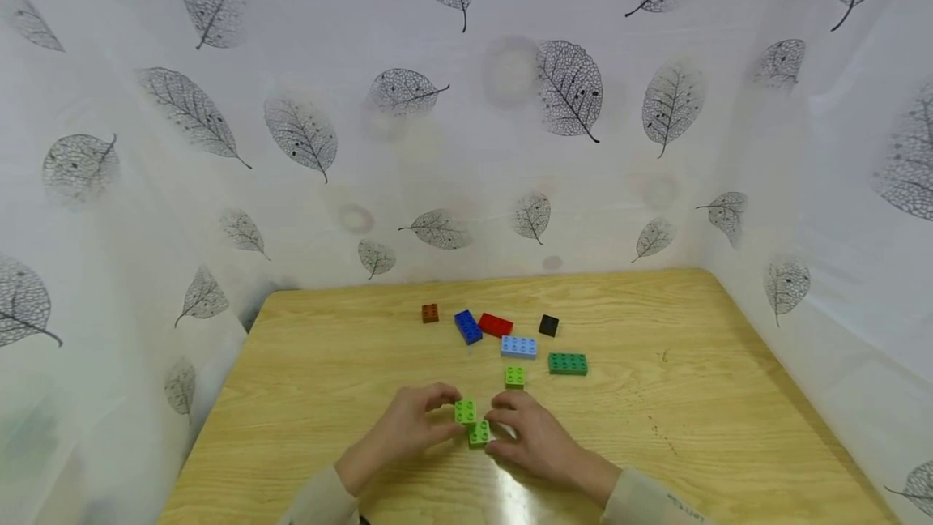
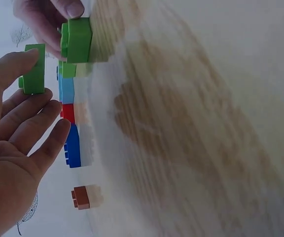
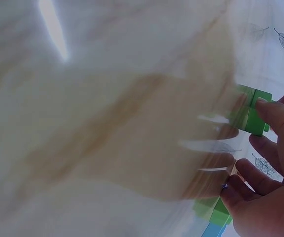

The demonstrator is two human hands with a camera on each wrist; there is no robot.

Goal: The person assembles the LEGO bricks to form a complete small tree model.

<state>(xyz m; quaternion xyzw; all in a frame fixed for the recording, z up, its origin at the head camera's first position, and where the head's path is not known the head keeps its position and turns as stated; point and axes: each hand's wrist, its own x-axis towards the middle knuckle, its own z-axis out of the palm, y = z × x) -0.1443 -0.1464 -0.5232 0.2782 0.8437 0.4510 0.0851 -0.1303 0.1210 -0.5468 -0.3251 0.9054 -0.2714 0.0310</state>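
On wooden table [image 1: 328,363], left hand [image 1: 408,428] pinching green brick [image 1: 465,411], unmarked

No legible text or signs

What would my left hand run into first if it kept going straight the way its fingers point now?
Most likely the right hand and its green brick. The left hand points right, holding a light green brick close beside them; whether the bricks already touch is unclear.
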